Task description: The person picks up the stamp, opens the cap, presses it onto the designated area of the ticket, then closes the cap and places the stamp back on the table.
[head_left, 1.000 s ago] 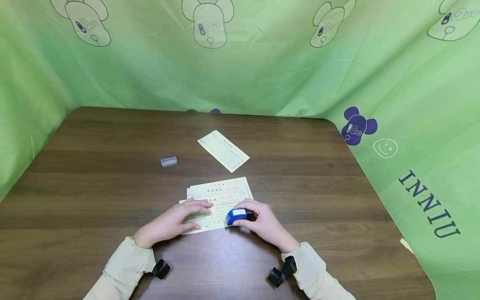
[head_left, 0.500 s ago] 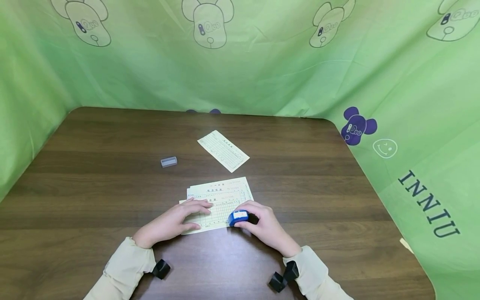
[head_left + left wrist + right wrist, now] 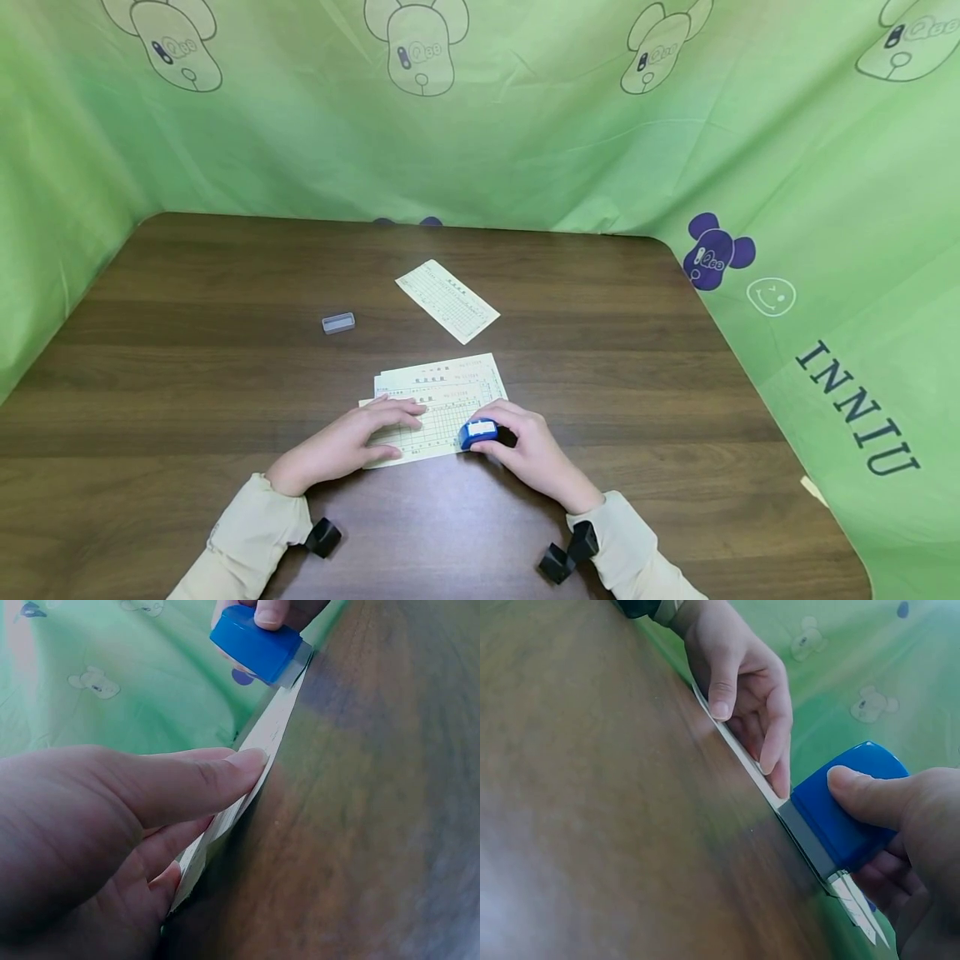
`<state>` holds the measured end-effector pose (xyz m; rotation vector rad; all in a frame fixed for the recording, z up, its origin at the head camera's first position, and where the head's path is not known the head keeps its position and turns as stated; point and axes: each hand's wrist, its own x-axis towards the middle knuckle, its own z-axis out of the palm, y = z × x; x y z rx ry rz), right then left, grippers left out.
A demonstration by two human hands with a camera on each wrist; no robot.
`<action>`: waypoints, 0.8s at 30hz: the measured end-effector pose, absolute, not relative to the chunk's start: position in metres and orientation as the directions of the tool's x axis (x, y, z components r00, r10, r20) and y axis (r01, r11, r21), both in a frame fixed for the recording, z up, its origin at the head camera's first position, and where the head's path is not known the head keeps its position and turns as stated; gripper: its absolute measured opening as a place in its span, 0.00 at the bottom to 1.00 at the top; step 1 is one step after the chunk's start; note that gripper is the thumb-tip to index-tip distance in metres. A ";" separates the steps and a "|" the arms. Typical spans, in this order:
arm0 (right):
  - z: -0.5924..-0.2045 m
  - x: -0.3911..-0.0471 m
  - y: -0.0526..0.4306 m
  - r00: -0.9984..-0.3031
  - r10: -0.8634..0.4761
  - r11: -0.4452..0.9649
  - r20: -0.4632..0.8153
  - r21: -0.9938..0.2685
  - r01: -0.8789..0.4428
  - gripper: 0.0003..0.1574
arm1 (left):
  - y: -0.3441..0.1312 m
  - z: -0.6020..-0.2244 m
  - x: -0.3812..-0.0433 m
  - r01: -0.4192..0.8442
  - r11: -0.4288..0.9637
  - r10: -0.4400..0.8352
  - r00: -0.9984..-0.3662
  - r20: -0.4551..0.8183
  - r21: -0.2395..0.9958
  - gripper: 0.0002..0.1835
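Observation:
My right hand (image 3: 534,448) grips a blue stamp (image 3: 478,432) with a white label on top, thumb on the near side and fingers on the far side. The stamp stands at the lower right of a printed form (image 3: 442,423). In the right wrist view, its grey base (image 3: 808,838) is down on the paper. My left hand (image 3: 351,443) rests on the left part of that form with fingers spread, thumb near the front edge. Other overlapping forms (image 3: 468,368) show beneath, behind the top one.
A small clear cap (image 3: 338,323) lies behind and left of the forms. Farther back, a single printed form (image 3: 448,302) lies at an angle on the brown wooden table (image 3: 225,367). A green curtain (image 3: 525,142) hangs along the table's back and sides.
The right hand and the stamp have shifted slightly right along the form's front edge, mostly in the first half second. The left hand and the papers stay where they were.

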<state>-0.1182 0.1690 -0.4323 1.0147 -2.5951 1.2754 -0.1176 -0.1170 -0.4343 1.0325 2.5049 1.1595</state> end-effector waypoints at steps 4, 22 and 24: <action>-0.432 -0.119 0.169 -0.781 -0.527 0.439 0.336 -0.679 -0.588 0.14 | -0.117 -0.435 -0.118 0.516 0.445 0.664 -0.739 0.117 0.732 0.18; -0.434 -0.119 0.170 -0.782 -0.538 0.435 0.315 -0.690 -0.578 0.13 | -0.117 -0.436 -0.118 0.542 0.434 0.669 -0.728 0.145 0.720 0.18; -0.434 -0.120 0.170 -0.781 -0.538 0.436 0.317 -0.688 -0.580 0.13 | -0.118 -0.436 -0.118 0.550 0.430 0.671 -0.725 0.154 0.716 0.18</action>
